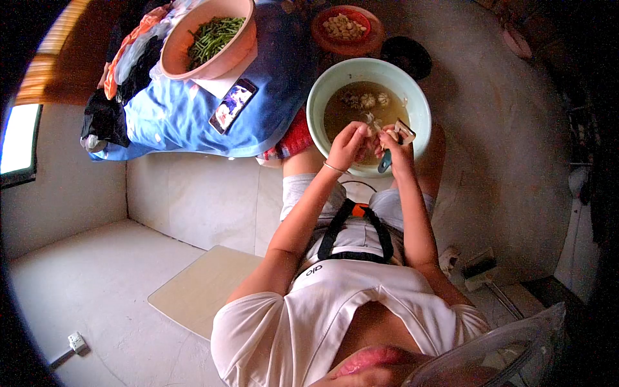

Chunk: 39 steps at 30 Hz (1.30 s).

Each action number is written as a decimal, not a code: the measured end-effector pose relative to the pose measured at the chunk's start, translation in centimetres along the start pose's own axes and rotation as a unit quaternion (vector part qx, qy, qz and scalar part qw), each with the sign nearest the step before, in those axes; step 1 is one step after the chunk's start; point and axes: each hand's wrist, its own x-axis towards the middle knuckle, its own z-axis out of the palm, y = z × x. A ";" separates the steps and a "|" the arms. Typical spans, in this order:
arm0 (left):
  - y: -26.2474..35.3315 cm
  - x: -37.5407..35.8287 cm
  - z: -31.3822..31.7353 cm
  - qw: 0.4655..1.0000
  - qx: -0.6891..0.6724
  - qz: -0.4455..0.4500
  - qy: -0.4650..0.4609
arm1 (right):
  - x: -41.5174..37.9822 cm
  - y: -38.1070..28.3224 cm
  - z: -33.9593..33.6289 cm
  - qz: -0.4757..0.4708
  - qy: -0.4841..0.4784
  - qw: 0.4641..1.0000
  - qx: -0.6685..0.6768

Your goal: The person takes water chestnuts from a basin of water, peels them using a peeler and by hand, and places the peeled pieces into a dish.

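Over the near side of a pale green basin point(422, 106), both my hands are close together. My left hand point(348, 147) is closed, its fingertips pinched on a small whitish piece that looks like garlic, mostly hidden by the fingers. In my right hand point(398, 147) is a peeler point(385, 161) with a dark green handle and a metal head; the fingers wrap round it, near the left hand's fingertips. Cloudy yellowish water fills part of the basin, with several garlic bulbs point(368, 100) in it beyond the hands.
A red bowl point(367, 24) of peeled garlic cloves point(343, 27) stands beyond the basin. On the blue cloth point(187, 122) at left are a phone point(233, 106) and a pink basin point(174, 55) of green beans point(216, 42). A dark round object point(406, 57) sits behind the basin.
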 end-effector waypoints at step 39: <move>-3.8 2.4 -2.1 0.933 0.352 0.071 0.041 | 1.5 0.5 -1.7 0.056 -0.028 0.998 0.030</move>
